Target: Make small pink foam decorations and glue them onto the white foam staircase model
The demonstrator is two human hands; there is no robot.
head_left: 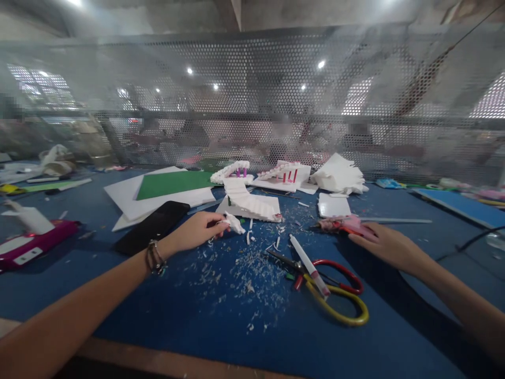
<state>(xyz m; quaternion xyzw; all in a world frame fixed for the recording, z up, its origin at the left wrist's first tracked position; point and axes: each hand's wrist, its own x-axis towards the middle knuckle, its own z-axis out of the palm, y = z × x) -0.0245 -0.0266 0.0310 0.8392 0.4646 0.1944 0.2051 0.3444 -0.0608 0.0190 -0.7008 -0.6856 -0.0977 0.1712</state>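
Note:
My left hand point(207, 230) is closed on a crumpled white tissue point(235, 223), pinched between thumb and fingers just above the blue table. A white stair-like foam model point(248, 200) stands on a white base just beyond it. My right hand point(379, 243) is wrapped round a pink glue gun point(343, 225), whose dark tip points left; part of its handle is hidden by the hand. Between the hands lie scissors point(335, 313) with one red and one yellow handle. A white pen point(307, 263) rests across them.
Small white scraps point(244, 279) litter the table. At the left are a black phone point(152, 227), a green sheet point(173, 184) on white sheets and a magenta device point(39, 245). Two more white models point(286, 173) and a white paper stack point(340, 173) stand before a perforated metal screen point(252, 89).

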